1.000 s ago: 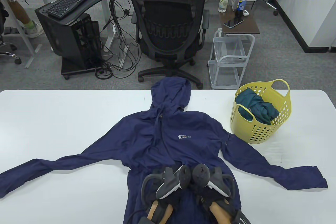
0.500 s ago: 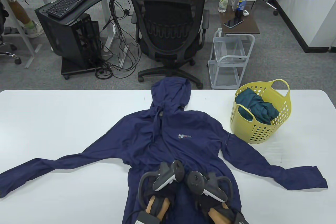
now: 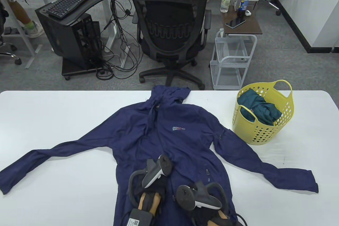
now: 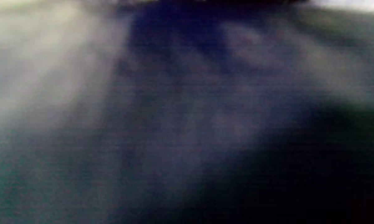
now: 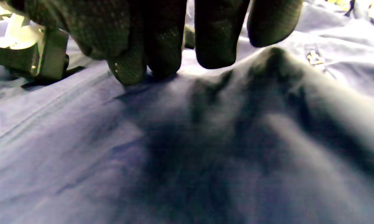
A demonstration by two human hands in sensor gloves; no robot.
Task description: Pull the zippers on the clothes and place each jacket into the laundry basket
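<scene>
A navy hooded jacket lies front up on the white table, sleeves spread and hood at the far edge. Both hands rest on its lower front. My left hand is near the centre seam, its fingers hidden under the tracker. The left wrist view shows only blurred navy cloth. My right hand is lower and to the right. In the right wrist view its gloved fingertips point down onto the jacket, thumb and forefinger meeting at the zipper line. A yellow laundry basket stands at the right.
A teal garment lies inside the basket. Beyond the table's far edge stand a black office chair, a wire cart and a computer stand. Bare table shows at the left and front right.
The jacket has slid left and toward me, so the hood now barely hangs past the far edge. Both hands drew back; the right hand moved nearer to the front edge.
</scene>
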